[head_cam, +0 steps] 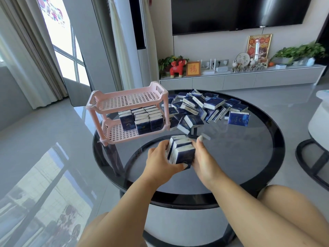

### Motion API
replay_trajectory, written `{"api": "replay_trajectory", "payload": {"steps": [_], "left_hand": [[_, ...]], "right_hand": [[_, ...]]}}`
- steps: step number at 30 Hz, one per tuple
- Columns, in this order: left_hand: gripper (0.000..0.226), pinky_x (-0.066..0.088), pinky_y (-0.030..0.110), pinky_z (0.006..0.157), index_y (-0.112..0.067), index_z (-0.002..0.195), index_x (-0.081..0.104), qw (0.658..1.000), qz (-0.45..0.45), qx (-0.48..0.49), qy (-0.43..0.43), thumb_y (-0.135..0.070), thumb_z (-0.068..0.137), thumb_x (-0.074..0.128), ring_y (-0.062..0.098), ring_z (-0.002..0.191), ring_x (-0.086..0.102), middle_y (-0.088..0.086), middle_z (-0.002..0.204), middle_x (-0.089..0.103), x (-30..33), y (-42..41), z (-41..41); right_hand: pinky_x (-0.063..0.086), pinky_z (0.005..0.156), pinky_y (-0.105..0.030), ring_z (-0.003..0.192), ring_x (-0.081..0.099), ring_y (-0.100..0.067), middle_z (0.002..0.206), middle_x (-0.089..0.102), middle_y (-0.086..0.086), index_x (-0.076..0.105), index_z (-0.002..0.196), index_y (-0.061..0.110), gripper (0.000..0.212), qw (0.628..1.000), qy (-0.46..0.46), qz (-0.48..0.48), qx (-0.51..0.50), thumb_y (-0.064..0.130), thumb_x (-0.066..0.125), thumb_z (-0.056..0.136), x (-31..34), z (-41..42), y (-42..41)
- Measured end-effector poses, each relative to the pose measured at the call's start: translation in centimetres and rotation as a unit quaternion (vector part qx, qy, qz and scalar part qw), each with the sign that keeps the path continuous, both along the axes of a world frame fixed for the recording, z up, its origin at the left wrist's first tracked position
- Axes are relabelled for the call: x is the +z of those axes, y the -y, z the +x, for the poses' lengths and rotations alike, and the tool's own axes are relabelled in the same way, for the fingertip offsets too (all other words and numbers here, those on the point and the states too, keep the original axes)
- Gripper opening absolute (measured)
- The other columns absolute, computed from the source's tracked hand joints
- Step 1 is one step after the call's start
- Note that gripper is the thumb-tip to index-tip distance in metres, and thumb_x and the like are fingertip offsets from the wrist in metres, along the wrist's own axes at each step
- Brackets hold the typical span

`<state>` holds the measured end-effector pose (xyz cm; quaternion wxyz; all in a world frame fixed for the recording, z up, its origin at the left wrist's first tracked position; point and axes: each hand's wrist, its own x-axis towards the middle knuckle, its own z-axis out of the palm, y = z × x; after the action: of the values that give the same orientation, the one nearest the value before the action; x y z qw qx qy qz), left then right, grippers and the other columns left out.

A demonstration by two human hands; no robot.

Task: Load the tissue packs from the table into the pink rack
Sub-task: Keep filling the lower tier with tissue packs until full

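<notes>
My left hand (161,158) and right hand (204,157) squeeze bundle (181,150) of packs between them, low over table (258,157); I reckon loose squeeze lets middle packs drop; rack (128,111) lower shelf part filled, top bare; pile (204,107) beyond; pack lettering too blurred to read
</notes>
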<state>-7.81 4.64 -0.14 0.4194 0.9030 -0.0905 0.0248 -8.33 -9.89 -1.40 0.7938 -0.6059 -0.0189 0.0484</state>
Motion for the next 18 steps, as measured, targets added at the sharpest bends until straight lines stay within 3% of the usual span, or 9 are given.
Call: {"api": "replay_trajectory", "payload": {"steps": [3,5,7,9,12,18], "left_hand": [[0.078,0.039,0.038,0.100,-0.029,0.129,0.042,0.999,0.041,0.014,-0.015,-0.045,0.064,0.082,0.015,0.119,0.032,-0.015,0.111,0.049,0.2,-0.4,0.0],[0.077,0.043,0.035,0.094,-0.031,0.127,0.043,0.999,0.019,0.011,-0.025,-0.042,0.063,0.084,0.015,0.112,0.041,-0.015,0.114,0.051,-0.1,-1.0,0.0],[0.075,0.048,0.030,0.082,-0.032,0.124,0.043,0.999,-0.031,0.004,-0.035,-0.035,0.064,0.087,0.013,0.094,0.053,-0.015,0.117,0.054,-0.2,-1.4,-0.1],[0.071,0.050,0.026,0.073,-0.032,0.121,0.044,0.997,-0.062,-0.001,-0.044,-0.031,0.065,0.088,0.011,0.081,0.057,-0.013,0.111,0.058,-0.3,-1.6,-0.3],[0.067,0.047,0.019,0.065,-0.033,0.117,0.045,0.996,-0.074,-0.006,-0.042,-0.029,0.065,0.088,0.006,0.075,0.056,-0.009,0.100,0.061,-0.4,-1.7,-0.4],[0.065,0.047,0.019,0.065,-0.028,0.118,0.048,0.997,-0.072,-0.001,-0.036,-0.029,0.066,0.087,0.009,0.075,0.058,-0.011,0.098,0.063,-0.8,-2.2,0.1]], "right_hand": [[0.032,0.111,-0.033,0.116,0.054,-0.004,0.127,0.059,0.012,0.048,0.132,0.030,0.072,1.000,-0.005,-0.023,0.004,0.071,0.029,0.077,-0.2,-0.2,-0.3],[0.028,0.112,-0.031,0.115,0.050,0.001,0.124,0.052,0.021,0.036,0.142,0.027,0.082,0.999,-0.004,-0.039,0.012,0.071,0.027,0.073,-0.3,-0.4,-0.3],[0.023,0.116,-0.035,0.124,0.044,-0.003,0.133,0.047,0.018,0.034,0.145,0.027,0.091,0.998,-0.002,-0.053,0.022,0.077,0.029,0.069,-0.6,-0.4,-0.3],[0.025,0.116,-0.040,0.126,0.046,-0.006,0.134,0.051,0.015,0.045,0.135,0.035,0.083,0.998,-0.006,-0.060,0.029,0.082,0.031,0.067,-0.6,-0.4,-0.5],[0.035,0.109,-0.042,0.115,0.059,-0.010,0.119,0.066,0.009,0.061,0.113,0.043,0.060,0.997,-0.002,-0.064,0.043,0.076,0.028,0.075,-0.5,-0.4,-1.1],[0.038,0.107,-0.036,0.113,0.060,-0.007,0.117,0.068,0.007,0.060,0.117,0.035,0.064,0.995,0.004,-0.080,0.053,0.073,0.025,0.079,-0.4,-0.5,-1.7]]}}
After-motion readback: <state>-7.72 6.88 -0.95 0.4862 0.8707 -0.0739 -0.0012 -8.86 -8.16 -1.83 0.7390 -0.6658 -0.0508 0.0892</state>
